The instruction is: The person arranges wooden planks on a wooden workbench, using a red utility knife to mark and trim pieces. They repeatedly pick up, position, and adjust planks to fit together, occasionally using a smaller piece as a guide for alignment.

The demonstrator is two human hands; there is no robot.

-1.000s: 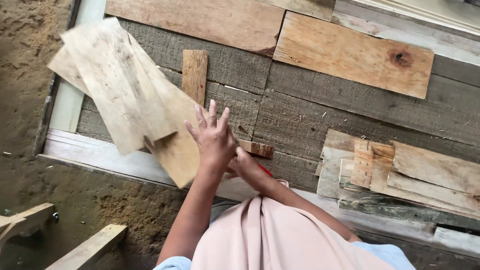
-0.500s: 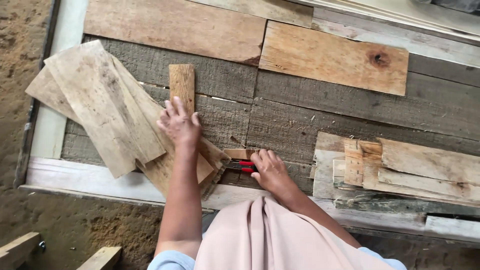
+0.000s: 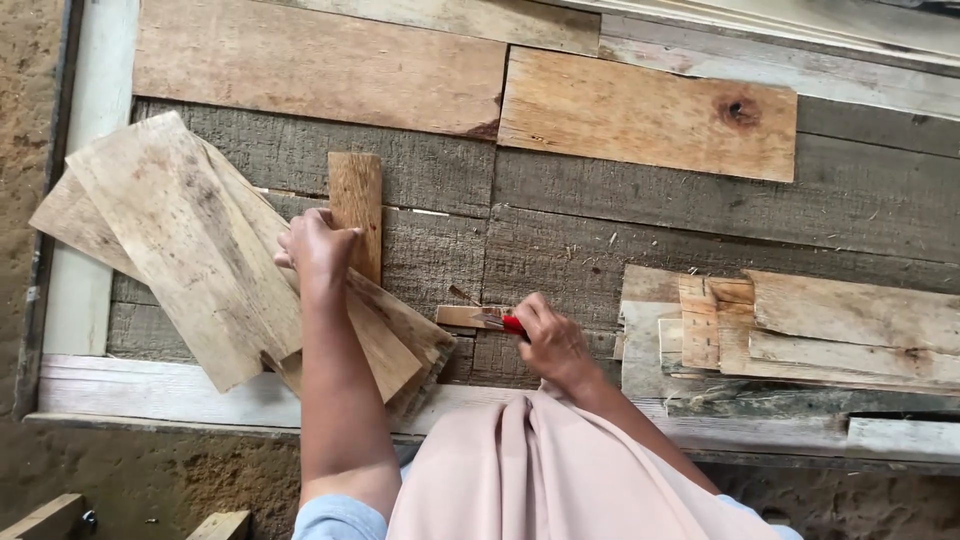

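My left hand (image 3: 315, 245) closes on the lower end of a narrow upright wood strip (image 3: 356, 205), next to a fanned pile of pale boards (image 3: 190, 245) lying on the grey plank platform (image 3: 600, 250). My right hand (image 3: 548, 335) grips a red-handled tool (image 3: 510, 323), whose metal tip lies against a small wood scrap (image 3: 462, 316) on the platform. The tool's handles are mostly hidden by my fingers.
A stack of short boards (image 3: 800, 335) lies at the right. Two brown boards (image 3: 650, 115) lie across the far side. A white frame edge (image 3: 150, 390) borders the platform; sandy ground (image 3: 150, 470) lies beyond, with timber ends (image 3: 60, 515) at lower left.
My left hand let the pale boards settle on the platform, then moved onto the narrow strip and closed on it. My right hand took up the red-handled tool.
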